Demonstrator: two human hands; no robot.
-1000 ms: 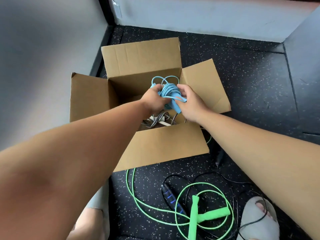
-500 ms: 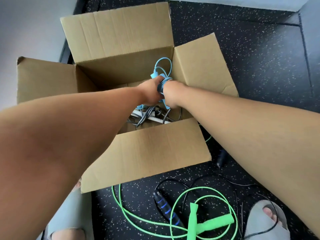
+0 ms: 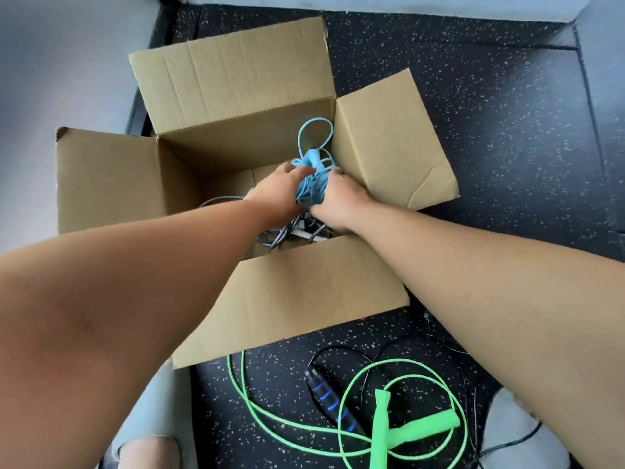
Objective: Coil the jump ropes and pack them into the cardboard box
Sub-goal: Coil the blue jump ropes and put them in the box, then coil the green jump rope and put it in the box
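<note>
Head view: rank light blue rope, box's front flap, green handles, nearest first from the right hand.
1. light blue rope: in the right hand.
2. front flap: box's near side.
3. green handles: floor, beyond the flap.

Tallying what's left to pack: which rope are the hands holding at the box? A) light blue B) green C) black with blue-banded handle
A: the left hand and right hand hold the light blue rope in the cardboard box; the green rope and black rope lie on the floor.
</note>
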